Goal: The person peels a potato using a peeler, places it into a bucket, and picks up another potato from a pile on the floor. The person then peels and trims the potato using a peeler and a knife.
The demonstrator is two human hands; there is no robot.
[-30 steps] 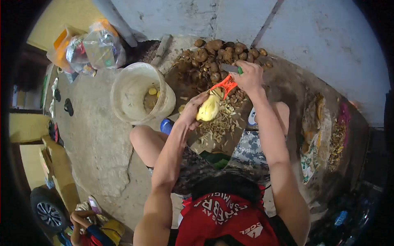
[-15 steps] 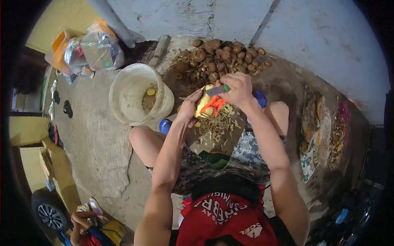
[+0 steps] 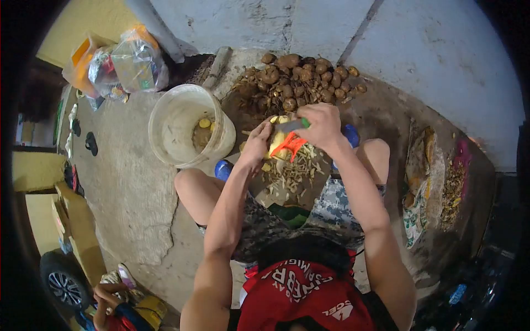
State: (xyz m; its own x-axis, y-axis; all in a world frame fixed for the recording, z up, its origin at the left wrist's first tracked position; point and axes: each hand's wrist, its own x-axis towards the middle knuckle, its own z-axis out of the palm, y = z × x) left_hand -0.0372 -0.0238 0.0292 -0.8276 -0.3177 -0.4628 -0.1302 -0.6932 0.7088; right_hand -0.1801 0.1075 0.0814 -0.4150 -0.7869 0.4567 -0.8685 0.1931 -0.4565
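My left hand (image 3: pixel 256 144) is closed around a pale yellow peeled tuber (image 3: pixel 274 144), which looks like a potato. In my right hand (image 3: pixel 322 126) is a knife with a green handle; its broad grey blade (image 3: pixel 287 126) lies over the tuber's upper part. A bright orange-red piece (image 3: pixel 290 145), its kind unclear, sits against the tuber's right side. Below both hands, many peel strips (image 3: pixel 292 174) are scattered on the ground between my legs. The fingertips of my left hand are partly hidden behind the tuber.
A whitish bucket (image 3: pixel 156 129) with yellow pieces inside stands left of my hands. Brown unpeeled tubers (image 3: pixel 298 80) are heaped ahead by the wall. Plastic bags (image 3: pixel 138 66) sit at upper left. Sacks (image 3: pixel 418 182) lie right. Another person (image 3: pixel 113 306) is at lower left.
The knife and my right hand have moved slightly down over the tuber. My left hand still holds it, a little shifted.
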